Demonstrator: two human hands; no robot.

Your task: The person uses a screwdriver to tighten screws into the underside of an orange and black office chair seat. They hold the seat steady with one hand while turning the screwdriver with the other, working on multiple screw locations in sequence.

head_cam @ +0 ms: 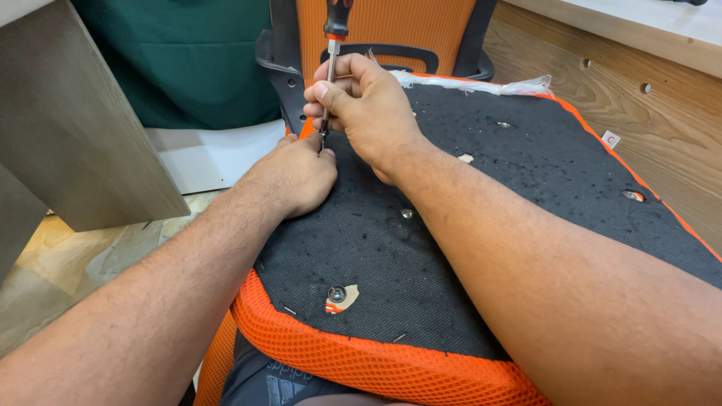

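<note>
Two bare hands meet at the far left corner of the overturned orange mesh chair seat [353, 361], whose underside is covered in black fabric [481, 225] and rests across your lap. Your right hand [368, 105] is curled around the thin metal shaft of a screwdriver with a black and red handle [336, 22]; the fingers are pressed together in a closed grip, the tool standing nearly upright. Your left hand [293, 177] lies on the black fabric just beside the tip, fingers bunched at the shaft's lower end; whether they pinch the tip or a screw cannot be told. A round silver bolt head [336, 293] sits in a torn opening near the near edge. Crumpled clear plastic wrap [474, 84] lies along the far edge. A wooden panel [647, 128] stands to the right.
</note>
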